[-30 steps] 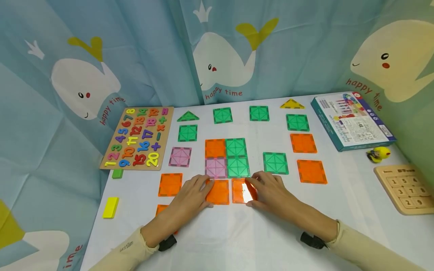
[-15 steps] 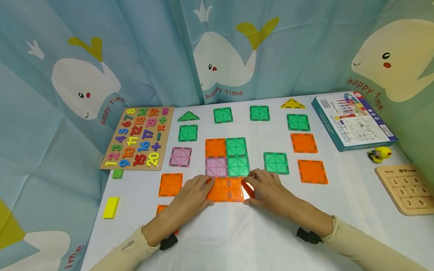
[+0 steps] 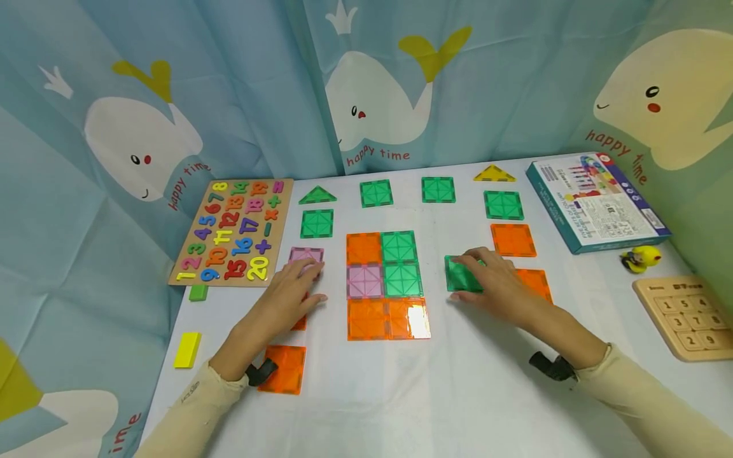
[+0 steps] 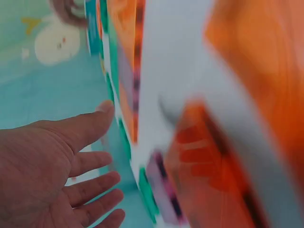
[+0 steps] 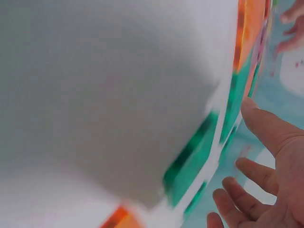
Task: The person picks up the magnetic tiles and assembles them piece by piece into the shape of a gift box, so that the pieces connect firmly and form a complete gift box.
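Observation:
My left hand (image 3: pixel 284 298) hovers over the left column of magnetic tiles, partly covering a pink square tile (image 3: pixel 305 253) and an orange square tile (image 3: pixel 299 323). In the left wrist view its fingers are spread and hold nothing. My right hand (image 3: pixel 499 285) is above a green square tile (image 3: pixel 456 275), hiding part of it. The right wrist view shows its thumb and fingers extended, apart from that green tile. Between the hands lies a joined block of square tiles, two wide and three deep, with two orange tiles in front, including the right one (image 3: pixel 405 319).
More green tiles (image 3: pixel 376 193), a green triangle (image 3: pixel 317 195) and a yellow triangle (image 3: pixel 494 173) lie behind. A number board (image 3: pixel 229 235) stands left, near a yellow block (image 3: pixel 187 350). At right are a box (image 3: pixel 595 203), a small yellow-headed figure (image 3: pixel 640 259) and a wooden number board (image 3: pixel 684 318).
The two front orange tiles slid against the block and were let go. My hands then parted, the left moving to the left column, the right towards the green tile.

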### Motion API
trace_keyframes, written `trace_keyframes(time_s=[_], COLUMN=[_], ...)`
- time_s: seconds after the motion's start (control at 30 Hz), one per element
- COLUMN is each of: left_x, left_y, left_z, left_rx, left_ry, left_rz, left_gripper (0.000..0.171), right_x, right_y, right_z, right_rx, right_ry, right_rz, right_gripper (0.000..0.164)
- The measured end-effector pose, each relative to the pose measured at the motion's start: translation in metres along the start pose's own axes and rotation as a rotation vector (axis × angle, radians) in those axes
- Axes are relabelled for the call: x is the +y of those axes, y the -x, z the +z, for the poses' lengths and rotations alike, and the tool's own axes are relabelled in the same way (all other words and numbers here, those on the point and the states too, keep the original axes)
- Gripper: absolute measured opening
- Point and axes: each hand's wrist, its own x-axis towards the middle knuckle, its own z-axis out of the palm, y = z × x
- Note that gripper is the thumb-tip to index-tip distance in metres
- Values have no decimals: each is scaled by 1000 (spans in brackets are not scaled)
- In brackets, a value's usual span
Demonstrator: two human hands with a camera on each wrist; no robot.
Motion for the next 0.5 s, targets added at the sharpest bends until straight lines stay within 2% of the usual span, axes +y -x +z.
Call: trace_keyframes(time_s=[0.13,0.2,0.33,0.5], left_x=[-24,-33,-45,-49], left_y=[-9,-12,-19,-24], left_z=[-12,-14,-14,-15], left_rx=[-34,-58,-86,-120], left_ry=[49,79,105,61], left_rz=[-114,-157,-174,-165], left_gripper=[70,73,76,75], right_x=[21,29,39,42], right_y=[-6,-9,-11,-11], right_z=[-10,-12,-13,-14], right_rx=[-74,-109,-158,-202], right_ry=[1,7,-2,-1], right_rz=[103,124,133,139], right_gripper=[71,75,78,81])
